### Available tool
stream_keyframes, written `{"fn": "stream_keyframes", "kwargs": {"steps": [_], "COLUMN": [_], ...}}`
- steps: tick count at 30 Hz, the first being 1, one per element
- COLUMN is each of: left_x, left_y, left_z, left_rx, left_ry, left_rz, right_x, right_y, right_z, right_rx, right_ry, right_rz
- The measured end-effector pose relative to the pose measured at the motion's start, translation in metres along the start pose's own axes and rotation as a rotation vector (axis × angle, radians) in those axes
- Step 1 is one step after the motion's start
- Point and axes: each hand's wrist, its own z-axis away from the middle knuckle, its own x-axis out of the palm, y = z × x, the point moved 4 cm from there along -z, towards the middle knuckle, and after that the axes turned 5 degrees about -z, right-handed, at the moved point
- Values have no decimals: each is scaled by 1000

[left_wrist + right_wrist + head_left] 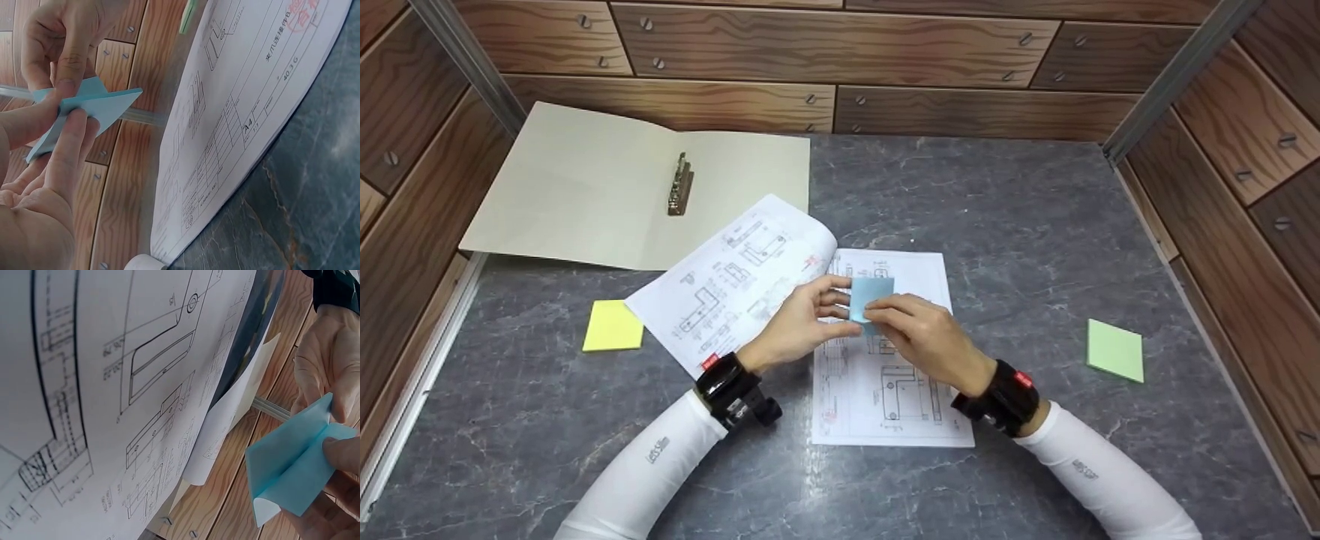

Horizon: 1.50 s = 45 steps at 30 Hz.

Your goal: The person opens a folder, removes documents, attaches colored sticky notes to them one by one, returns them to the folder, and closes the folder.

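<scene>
Over the printed drawings, my left hand (801,321) holds a light blue sticky-note pad (872,291) by its edges, thumb on one side and fingers on the other. My right hand (926,336) pinches a blue sheet at the pad's front. The right wrist view shows that sheet (309,475) bent up from the pad (281,447), still joined along a crease. In the left wrist view the pad (107,108) appears nearly edge-on between both hands. Below lies a stack of white drawing sheets (851,420), with other pages (720,277) turned over to the left.
An open cream folder (577,180) with a metal clip (681,187) lies at the back left, partly under the turned pages. A yellow sticky-note pad (611,326) is on the left, a green one (1114,351) on the right. Wood-patterned walls (840,49) border the grey table (1020,225).
</scene>
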Motion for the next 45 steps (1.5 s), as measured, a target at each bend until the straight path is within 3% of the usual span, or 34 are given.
{"fn": "stream_keyframes", "kwargs": {"steps": [7, 17, 32, 45], "left_x": [1, 4, 1, 1], "left_y": [1, -2, 1, 1], "left_z": [-1, 0, 3, 4], "left_rx": [-4, -54, -86, -71], "left_ry": [17, 54, 68, 63], "left_rz": [-53, -32, -188, -200], "right_x": [-7, -17, -28, -36], "right_y": [1, 2, 9, 16], "right_z": [-4, -7, -10, -8], "right_rx": [24, 70, 169, 237], "right_ry": [42, 81, 78, 111], "right_rz": [-53, -86, -124, -182]}}
